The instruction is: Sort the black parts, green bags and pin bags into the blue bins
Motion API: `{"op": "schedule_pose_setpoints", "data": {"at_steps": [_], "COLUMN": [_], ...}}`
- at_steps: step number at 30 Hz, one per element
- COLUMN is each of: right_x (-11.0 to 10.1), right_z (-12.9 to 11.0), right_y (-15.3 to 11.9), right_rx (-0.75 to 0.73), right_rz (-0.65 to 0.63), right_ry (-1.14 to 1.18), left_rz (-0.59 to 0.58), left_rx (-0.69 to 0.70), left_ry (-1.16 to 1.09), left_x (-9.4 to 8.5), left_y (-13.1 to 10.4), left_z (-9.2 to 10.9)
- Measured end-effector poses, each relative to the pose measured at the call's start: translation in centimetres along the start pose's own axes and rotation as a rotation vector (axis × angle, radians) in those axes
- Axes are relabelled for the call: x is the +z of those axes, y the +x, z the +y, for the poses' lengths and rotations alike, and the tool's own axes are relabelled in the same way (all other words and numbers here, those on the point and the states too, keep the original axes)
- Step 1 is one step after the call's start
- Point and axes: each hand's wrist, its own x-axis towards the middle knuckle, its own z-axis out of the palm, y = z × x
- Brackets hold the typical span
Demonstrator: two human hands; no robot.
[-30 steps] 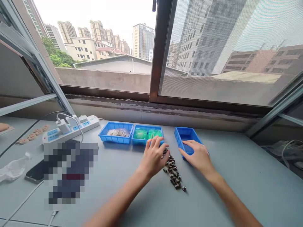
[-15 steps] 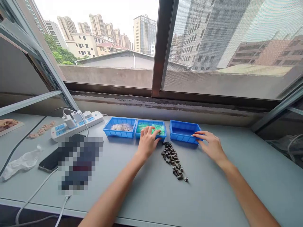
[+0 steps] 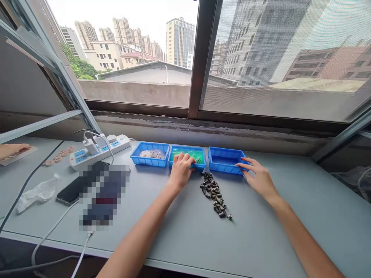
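Here, the right hand (image 3: 259, 179) touches a ribbed blue bin (image 3: 225, 167), grip open; the left hand (image 3: 181, 170) curls, grip unclear.

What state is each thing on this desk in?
Left bin: upright, open-topped, holding small pale pieces
Middle bin: upright, open-topped, green contents inside
Right bin: upright, open-topped, blue floor showing
Metal parts: loose, strewn in a pile
Left hand: fingers curled over middle bin, grip unclear
Right hand: fingers spread at right bin's end
Power strip: plugs in
Phone: flat, visible screen dark
Clear bag: crumpled
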Motion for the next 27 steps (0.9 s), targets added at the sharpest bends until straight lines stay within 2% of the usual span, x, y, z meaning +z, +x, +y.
{"op": "schedule_pose_setpoints", "data": {"at_steps": [7, 13, 15, 18, 20, 22, 23, 27], "right_x": [-0.4, -0.6, -0.7, -1.1, -1.5, -2.0, -2.1, -2.1], "right_z": [-1.2, -1.6, -2.3, -4.3, -6.3, -8.2, -9.1, -10.9], "right_y": [0.0, -0.3, -0.3, 0.0, 0.2, 0.2, 0.1, -0.7], "right_rx": [0.039, 0.107, 0.127, 0.17, 0.209, 0.296, 0.345, 0.504], "right_rz": [-0.05, -0.074, -0.056, 0.056, 0.145, 0.177, 0.142, -0.143], "right_ry": [0.006, -0.055, -0.049, 0.002, 0.116, 0.327, 0.453, 0.836], "left_rz": [-0.007, 0.038, 0.056, 0.084, 0.097, 0.107, 0.114, 0.22], "left_rx": [0.02, 0.043, 0.055, 0.084, 0.118, 0.164, 0.188, 0.305], "left_ry": [-0.029, -0.051, -0.049, -0.049, -0.059, -0.074, -0.084, -0.167], "left_x": [0.1, -0.4, -0.8, -1.6, -2.3, -2.9, -3.2, -4.1], "left_y": [0.1, 0.0, 0.0, -0.3, -0.6, -1.1, -1.3, -2.1], "left_z": [0.0, 0.2, 0.4, 0.9, 1.4, 2.2, 2.6, 4.0]}}
